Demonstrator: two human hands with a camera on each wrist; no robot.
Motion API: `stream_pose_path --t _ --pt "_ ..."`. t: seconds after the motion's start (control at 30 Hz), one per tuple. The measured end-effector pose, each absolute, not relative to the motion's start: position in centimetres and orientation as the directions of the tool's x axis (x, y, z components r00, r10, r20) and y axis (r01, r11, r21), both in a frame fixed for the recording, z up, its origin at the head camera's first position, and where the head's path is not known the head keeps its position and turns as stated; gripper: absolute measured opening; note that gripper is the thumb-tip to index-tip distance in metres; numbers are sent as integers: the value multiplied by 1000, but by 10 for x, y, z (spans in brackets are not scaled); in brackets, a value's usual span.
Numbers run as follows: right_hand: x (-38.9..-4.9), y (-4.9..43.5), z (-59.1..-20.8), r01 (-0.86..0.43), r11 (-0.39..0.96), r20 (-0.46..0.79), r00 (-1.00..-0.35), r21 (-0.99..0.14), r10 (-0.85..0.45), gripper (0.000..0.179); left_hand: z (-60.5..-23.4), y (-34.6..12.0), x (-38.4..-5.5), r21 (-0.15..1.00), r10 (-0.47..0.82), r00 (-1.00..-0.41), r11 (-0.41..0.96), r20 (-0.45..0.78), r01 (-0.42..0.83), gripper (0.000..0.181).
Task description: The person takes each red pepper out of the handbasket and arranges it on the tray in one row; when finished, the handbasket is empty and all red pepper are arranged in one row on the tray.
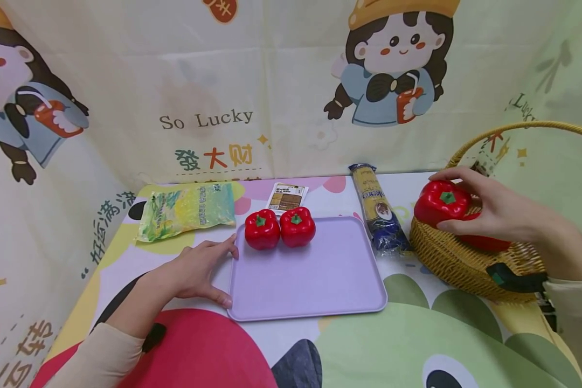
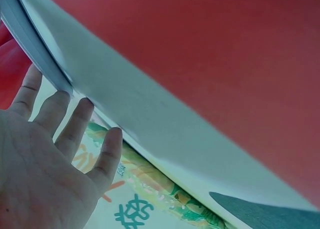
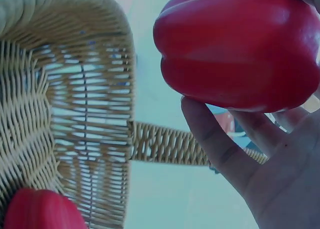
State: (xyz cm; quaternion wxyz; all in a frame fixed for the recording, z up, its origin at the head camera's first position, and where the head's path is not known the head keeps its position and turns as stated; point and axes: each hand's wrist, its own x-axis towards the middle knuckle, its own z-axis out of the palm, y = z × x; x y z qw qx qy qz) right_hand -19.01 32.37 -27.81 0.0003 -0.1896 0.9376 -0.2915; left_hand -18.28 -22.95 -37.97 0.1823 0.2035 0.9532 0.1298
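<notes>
My right hand (image 1: 506, 213) grips a red bell pepper (image 3: 235, 54) with a green stem, above the near-left rim of the wicker basket (image 1: 436, 256). Down in the basket lies another red bell pepper (image 3: 45, 211), partly hidden by the hand in the head view. At the left side of the lilac tray (image 1: 315, 280), my left hand (image 1: 194, 272) touches the edge with its fingers and thumb spread. Two red bell peppers (image 1: 262, 230) (image 1: 298, 227) stand side by side in the tray's far left corner, stems up.
A green and yellow plastic packet (image 1: 189, 210) lies left behind the tray. A small labelled packet (image 1: 288, 197) sits just behind the peppers. Between tray and basket lies a long pasta packet (image 1: 375, 207). The basket's tall handle (image 1: 528, 125) arches over its far side.
</notes>
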Motion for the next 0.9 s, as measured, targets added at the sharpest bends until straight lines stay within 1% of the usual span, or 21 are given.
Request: stream_pose_path --t 0.23,0.5,0.7,0.9 --pt "-190 309 -275 -453 716 169 -885 -530 -435 87 -382 -231 -183 322 440 -850 881 -291 346 93" --pt "-194 290 -274 -490 661 169 -856 -568 -489 86 -382 -231 -183 316 430 -855 887 -291 338 96" --pt "-199 278 -276 -508 642 178 -843 -574 -509 89 -381 -231 -183 315 441 -851 881 -283 352 94" --pt "-205 267 -281 -517 622 161 -829 -589 -536 87 -381 -230 -183 320 440 -850 882 -289 347 93"
